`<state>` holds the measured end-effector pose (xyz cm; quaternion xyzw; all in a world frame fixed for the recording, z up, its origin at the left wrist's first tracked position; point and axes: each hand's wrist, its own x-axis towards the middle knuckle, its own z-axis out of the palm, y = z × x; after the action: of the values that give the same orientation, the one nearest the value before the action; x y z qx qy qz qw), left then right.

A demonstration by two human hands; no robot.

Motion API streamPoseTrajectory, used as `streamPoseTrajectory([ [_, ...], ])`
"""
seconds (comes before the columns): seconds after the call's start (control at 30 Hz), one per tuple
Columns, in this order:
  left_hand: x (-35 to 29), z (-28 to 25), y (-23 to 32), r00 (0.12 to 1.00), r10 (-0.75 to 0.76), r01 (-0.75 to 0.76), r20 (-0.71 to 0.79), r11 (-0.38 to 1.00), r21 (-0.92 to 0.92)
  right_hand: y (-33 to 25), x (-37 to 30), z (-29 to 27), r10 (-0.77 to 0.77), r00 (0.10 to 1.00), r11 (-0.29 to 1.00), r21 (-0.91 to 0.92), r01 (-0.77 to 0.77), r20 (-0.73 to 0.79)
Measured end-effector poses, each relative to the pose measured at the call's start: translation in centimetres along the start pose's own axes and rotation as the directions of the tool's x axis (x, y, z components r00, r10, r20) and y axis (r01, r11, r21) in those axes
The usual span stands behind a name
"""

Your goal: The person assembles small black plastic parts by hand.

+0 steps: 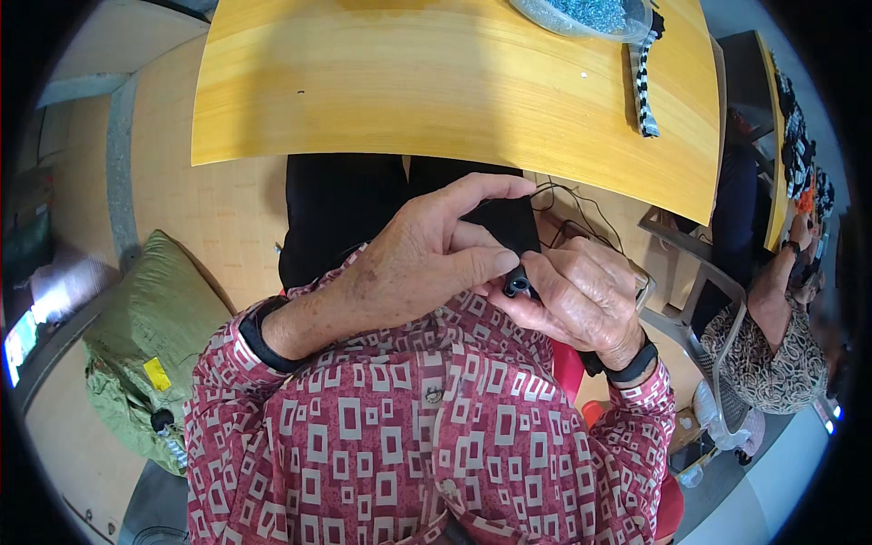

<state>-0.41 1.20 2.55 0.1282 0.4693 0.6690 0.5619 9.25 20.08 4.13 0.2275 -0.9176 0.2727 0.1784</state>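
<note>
Over my lap I have a small black tube-like piece (517, 282) with a round open end. My right hand (586, 289) is closed on it, thumb and fingers pressed around its side. The thumb of my left hand (422, 250) presses at the piece's upper end, close to my right thumb. My left index finger stretches out past it, while the other fingers curl underneath. What lies beneath the fingertips is hidden.
A wooden table (363, 118) stands in front, bearing a clear bowl of blue beads (586, 16) and a black-and-white beaded strip (644, 86). Cables (581, 209) lie below it. A green sack (150, 336) is at left; another person (772, 354) sits at right.
</note>
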Motion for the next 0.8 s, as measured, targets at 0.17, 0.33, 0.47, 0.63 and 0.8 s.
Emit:
streamPoseTrajectory([
  [0.17, 0.0, -0.3, -0.5, 0.998, 0.026, -0.029, 0.059, 0.998, 0.049, -0.1, 0.0, 0.0, -0.028, 1.000, 0.999, -0.030, 0.028, -0.003],
  [0.33, 0.1, -0.5, -0.8, 0.999, 0.025, -0.025, 0.047, 1.000, -0.005, 0.0, 0.1, 0.1, -0.007, 1.000, 1.000, -0.016, 0.007, 0.028],
  [0.47, 0.3, -0.4, -0.6, 0.992, 0.097, -0.093, 0.084, 0.994, -0.049, 0.0, 0.9, -0.4, 0.036, 0.999, 0.999, 0.015, -0.037, 0.017],
  [0.63, 1.0, -0.1, -0.5, 0.996, 0.069, -0.072, -0.050, 0.995, -0.071, 0.2, 0.7, -1.1, 0.135, 0.991, 0.988, -0.075, -0.135, -0.001],
  [0.8, 0.9, 0.6, -0.1, 0.991, 0.097, -0.100, -0.095, 0.995, -0.024, 0.2, 0.7, -1.1, 0.124, 0.992, 0.991, -0.061, -0.123, 0.012],
])
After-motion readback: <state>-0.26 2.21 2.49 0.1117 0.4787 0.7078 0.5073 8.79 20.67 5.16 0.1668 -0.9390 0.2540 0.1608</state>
